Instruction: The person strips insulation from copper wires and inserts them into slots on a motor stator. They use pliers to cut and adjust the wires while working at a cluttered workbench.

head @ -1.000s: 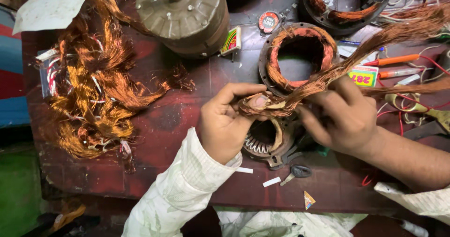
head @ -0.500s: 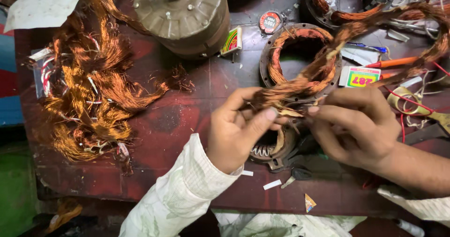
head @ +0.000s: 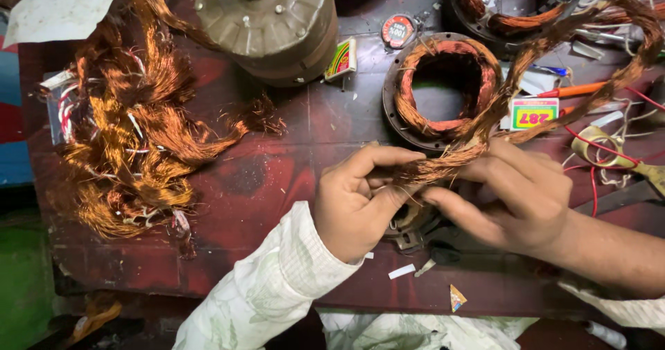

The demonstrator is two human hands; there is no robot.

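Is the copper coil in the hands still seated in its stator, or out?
Out. The copper coil loops free above the table, pinched between left hand and right hand.

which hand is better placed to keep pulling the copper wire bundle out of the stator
Right. The right hand sits on the side where the long copper wire bundle trails away, free to draw it along. The left hand pinches the bundle's end over the small stator, anchoring it.

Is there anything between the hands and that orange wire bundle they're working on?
No. The left hand and right hand both pinch the copper wire bundle directly, fingers bare on the strands. A small stator lies underneath on the red table, not between.
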